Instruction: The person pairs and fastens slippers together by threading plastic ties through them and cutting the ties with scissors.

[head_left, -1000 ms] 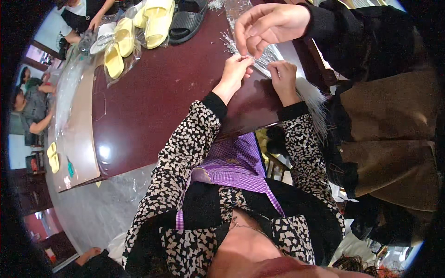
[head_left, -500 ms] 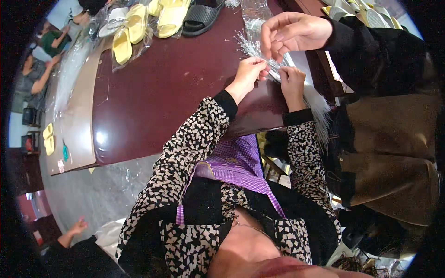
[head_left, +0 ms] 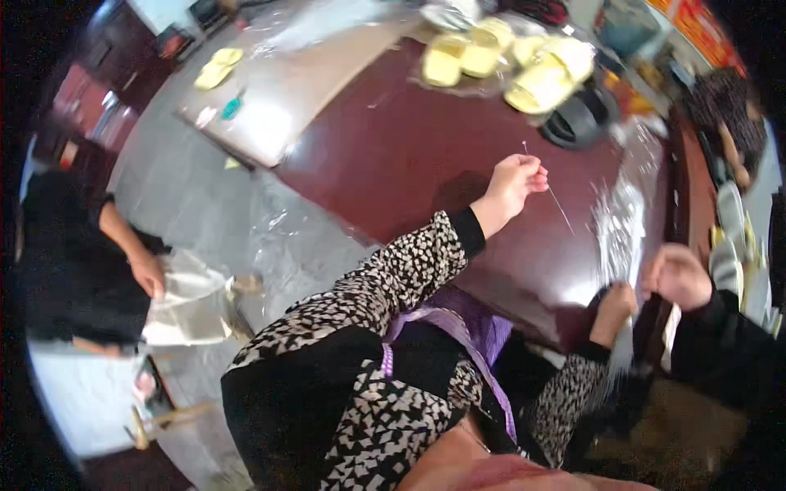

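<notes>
My left hand [head_left: 514,184] is closed in a pinch, raised over the dark red table. Between its fingers is one thin white strand [head_left: 560,209] with a small knob at its upper end; the strand slants down to the right. My right hand [head_left: 616,311] is closed around the lower part of a bundle of similar white strands [head_left: 618,233] at the table's right side. The bundle's knobbed ends fan out above that hand, and its tail hangs below. Another person's hand [head_left: 679,277], in a dark sleeve, is just right of mine and blurred.
Yellow slippers [head_left: 548,75] in clear plastic and a black slipper [head_left: 581,119] lie at the table's [head_left: 393,147] far edge. At the left, a pale tabletop [head_left: 303,78] holds another yellow pair [head_left: 218,69]. Beyond the floor stands a person in black [head_left: 82,254] with translucent sheeting [head_left: 196,299].
My left hand has pulled away from the bundle to the left, taking one strand with it. The view has swung left. The other person's hand is now lower, beside my right hand.
</notes>
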Demonstrator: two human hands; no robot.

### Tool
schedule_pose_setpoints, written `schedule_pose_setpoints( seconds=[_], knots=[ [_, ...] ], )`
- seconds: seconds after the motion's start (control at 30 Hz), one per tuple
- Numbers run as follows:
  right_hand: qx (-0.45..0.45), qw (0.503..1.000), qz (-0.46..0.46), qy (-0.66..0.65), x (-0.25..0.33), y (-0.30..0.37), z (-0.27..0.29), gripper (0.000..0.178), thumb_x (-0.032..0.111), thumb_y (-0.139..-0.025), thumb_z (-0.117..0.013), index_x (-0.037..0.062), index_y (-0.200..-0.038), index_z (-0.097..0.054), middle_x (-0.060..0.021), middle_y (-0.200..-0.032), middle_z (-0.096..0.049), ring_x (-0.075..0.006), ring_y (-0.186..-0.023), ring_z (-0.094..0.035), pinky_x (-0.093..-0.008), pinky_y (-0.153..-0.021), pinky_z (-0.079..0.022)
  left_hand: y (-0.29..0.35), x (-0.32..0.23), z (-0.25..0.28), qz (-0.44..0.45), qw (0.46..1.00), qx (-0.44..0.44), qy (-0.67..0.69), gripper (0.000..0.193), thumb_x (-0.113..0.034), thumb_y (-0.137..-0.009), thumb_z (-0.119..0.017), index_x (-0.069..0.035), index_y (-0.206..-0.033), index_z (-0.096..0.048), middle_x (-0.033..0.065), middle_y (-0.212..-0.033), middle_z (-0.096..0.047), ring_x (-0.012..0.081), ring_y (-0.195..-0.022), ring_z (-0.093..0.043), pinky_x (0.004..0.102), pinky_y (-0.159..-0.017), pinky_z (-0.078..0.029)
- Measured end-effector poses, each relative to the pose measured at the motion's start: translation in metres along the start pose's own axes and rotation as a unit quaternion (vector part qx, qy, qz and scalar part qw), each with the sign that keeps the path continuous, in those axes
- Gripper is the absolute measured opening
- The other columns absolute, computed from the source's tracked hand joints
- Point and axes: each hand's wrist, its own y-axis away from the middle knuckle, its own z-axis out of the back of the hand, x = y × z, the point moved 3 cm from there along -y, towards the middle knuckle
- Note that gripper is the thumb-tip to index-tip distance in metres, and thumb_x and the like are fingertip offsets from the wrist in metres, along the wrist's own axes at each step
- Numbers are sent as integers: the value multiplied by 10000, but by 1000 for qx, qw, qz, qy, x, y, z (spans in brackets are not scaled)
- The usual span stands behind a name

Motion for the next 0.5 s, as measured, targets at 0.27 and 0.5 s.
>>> schedule_pose_setpoints(
  seconds=[0.27, 0.5],
  knots=[
    [140, 986, -62, -68, -106, -30, -40, 146, 94, -803, -544, -33, -866, -579, -175, -802, -602, -276, -779, -592, -392, -685, -473, 21, -114, 89, -195, 973, -111, 53, 31, -73, -864, -518, -41, -867, -519, 94, -780, -580, 184, -653, -568, 346, -635, -514],
    [244, 949, -193, -59, -264, -16, -30, 163, 86, -831, -526, -52, -907, -567, -187, -846, -604, -290, -806, -597, -397, -707, -489, 50, -186, 146, -307, 940, -129, 70, 63, -97, -878, -513, -39, -894, -532, 114, -876, -599, 214, -782, -590, 375, -760, -494]
  ],
)
